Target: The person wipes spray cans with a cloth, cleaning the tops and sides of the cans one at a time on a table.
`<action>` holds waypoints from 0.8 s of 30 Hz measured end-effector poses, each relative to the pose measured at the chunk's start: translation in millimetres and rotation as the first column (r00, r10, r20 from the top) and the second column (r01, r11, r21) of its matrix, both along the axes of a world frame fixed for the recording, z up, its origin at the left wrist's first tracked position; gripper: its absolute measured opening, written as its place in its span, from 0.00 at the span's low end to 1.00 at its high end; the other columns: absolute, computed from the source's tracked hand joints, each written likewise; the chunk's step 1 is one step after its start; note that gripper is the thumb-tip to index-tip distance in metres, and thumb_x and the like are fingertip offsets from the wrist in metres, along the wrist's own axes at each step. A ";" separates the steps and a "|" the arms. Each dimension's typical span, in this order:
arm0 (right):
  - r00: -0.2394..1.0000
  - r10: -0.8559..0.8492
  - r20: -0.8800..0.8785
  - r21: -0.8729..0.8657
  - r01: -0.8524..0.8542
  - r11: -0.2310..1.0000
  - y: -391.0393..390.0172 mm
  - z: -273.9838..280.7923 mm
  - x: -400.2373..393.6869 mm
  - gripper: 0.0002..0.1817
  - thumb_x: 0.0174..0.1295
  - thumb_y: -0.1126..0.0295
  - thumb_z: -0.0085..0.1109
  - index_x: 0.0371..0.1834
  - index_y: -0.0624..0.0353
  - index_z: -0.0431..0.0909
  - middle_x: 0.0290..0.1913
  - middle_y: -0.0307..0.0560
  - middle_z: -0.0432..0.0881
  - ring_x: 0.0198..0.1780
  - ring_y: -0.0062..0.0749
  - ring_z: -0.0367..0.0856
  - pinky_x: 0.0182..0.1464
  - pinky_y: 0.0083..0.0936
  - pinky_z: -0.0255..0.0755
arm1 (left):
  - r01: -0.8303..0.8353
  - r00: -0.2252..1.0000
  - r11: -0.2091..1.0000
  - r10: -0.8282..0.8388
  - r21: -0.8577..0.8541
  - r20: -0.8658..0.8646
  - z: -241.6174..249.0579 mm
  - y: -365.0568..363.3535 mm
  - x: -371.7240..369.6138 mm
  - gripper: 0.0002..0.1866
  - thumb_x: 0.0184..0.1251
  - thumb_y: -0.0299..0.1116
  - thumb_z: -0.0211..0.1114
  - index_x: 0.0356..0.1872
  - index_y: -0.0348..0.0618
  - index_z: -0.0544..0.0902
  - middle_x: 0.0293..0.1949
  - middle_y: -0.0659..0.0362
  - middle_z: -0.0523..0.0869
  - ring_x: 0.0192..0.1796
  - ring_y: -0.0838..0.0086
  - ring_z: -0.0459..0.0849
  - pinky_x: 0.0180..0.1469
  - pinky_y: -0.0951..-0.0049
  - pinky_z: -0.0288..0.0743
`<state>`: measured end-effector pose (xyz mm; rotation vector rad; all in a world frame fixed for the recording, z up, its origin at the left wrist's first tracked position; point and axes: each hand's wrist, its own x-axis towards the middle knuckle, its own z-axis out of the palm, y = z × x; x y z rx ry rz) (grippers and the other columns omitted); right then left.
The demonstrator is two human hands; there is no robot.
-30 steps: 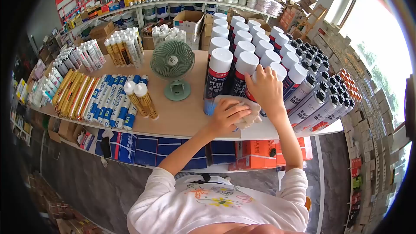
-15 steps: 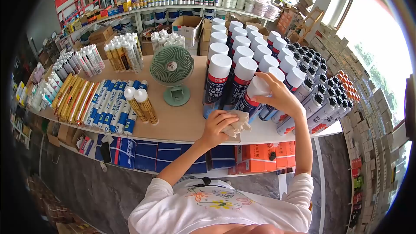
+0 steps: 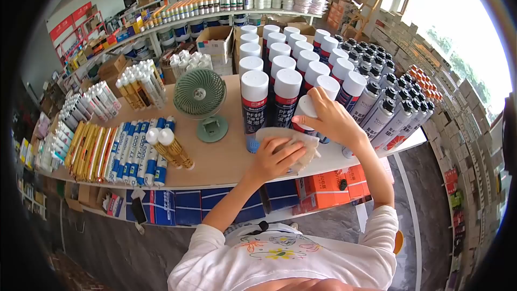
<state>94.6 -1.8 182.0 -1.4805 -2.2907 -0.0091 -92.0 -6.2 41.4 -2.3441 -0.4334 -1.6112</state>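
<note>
My right hand [image 3: 333, 117] is closed around the white cap of a spray can [image 3: 306, 109] at the front of the group. In my left hand [image 3: 276, 156] is a pale, crumpled cloth [image 3: 308, 152], spread against the lower part of that can and hiding most of its body. Just left of it, an upright dark blue can with a white cap [image 3: 254, 99] and a similar can [image 3: 286, 97] stand on the table. Rows of the same white-capped cans rise behind my hands.
Grey cans with black tops [image 3: 379, 118] crowd the right. A green fan [image 3: 200, 97] stands left of the cans, with gold cartridges [image 3: 171, 148] and blue-white tubes [image 3: 132, 153] further left. Below the tabletop [image 3: 226, 164] lie blue boxes [image 3: 186, 205] and orange boxes [image 3: 323, 189].
The view has shifted, moving the table's contents leftward. The cloth is now spread wider against the can in my right hand, and my left hand lies more over it.
</note>
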 end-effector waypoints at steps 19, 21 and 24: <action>0.990 0.009 -0.138 0.300 0.034 0.953 9.2 -23.9 -6.6 0.28 0.58 0.51 0.66 0.41 0.70 0.72 0.37 0.57 0.74 0.28 0.55 0.81 0.25 0.42 0.77 | -0.020 0.993 0.994 0.032 -0.106 0.117 -53.8 -6.8 15.9 0.28 0.39 0.34 0.73 0.51 0.54 0.86 0.54 0.70 0.84 0.50 0.67 0.78 0.50 0.65 0.71; 0.992 -0.046 -0.114 0.299 0.079 0.951 7.5 -22.2 -8.7 0.29 0.57 0.51 0.67 0.41 0.71 0.72 0.38 0.57 0.75 0.28 0.55 0.82 0.25 0.42 0.78 | -0.003 0.996 0.990 0.015 -0.138 0.085 -62.2 -10.2 11.8 0.28 0.39 0.33 0.73 0.51 0.54 0.86 0.54 0.71 0.84 0.50 0.67 0.78 0.50 0.66 0.70; 0.986 -0.051 -0.159 0.283 0.095 0.954 3.9 -21.2 -10.4 0.26 0.57 0.55 0.68 0.43 0.68 0.72 0.39 0.56 0.76 0.27 0.58 0.81 0.27 0.44 0.77 | -0.012 1.000 0.979 0.010 -0.203 -0.009 -51.6 -12.7 10.0 0.25 0.38 0.32 0.71 0.46 0.50 0.87 0.51 0.68 0.86 0.47 0.64 0.78 0.50 0.64 0.71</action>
